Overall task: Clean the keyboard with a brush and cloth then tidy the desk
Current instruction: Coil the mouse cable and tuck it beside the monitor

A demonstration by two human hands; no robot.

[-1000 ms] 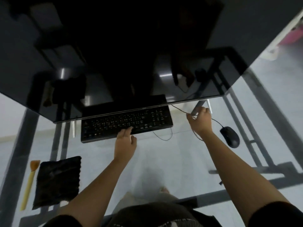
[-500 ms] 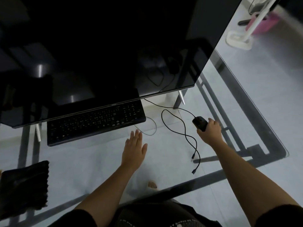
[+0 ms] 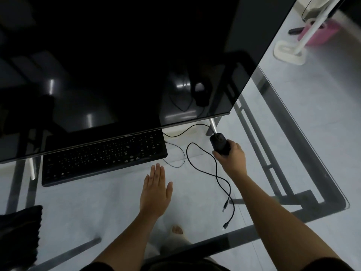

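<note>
A black keyboard (image 3: 103,159) lies on the glass desk (image 3: 293,173), partly under the edge of a large dark monitor (image 3: 117,65). My left hand (image 3: 156,190) rests flat and open on the glass just in front of the keyboard's right end. My right hand (image 3: 231,157) grips a black mouse (image 3: 219,146) to the right of the keyboard. The mouse's cable runs back under the monitor. A loose black cable (image 3: 218,177) snakes across the glass between my hands. A black cloth (image 3: 18,235) lies at the lower left edge. The brush is out of view.
The desk's right corner (image 3: 345,204) is close to my right arm. On the floor beyond stand a white stand (image 3: 291,51) and a pink object (image 3: 322,34). My foot (image 3: 176,229) shows through the glass.
My right hand left the cable by the monitor and closed on the mouse. My left hand came off the keyboard and now lies flat on the glass. The view swung right.
</note>
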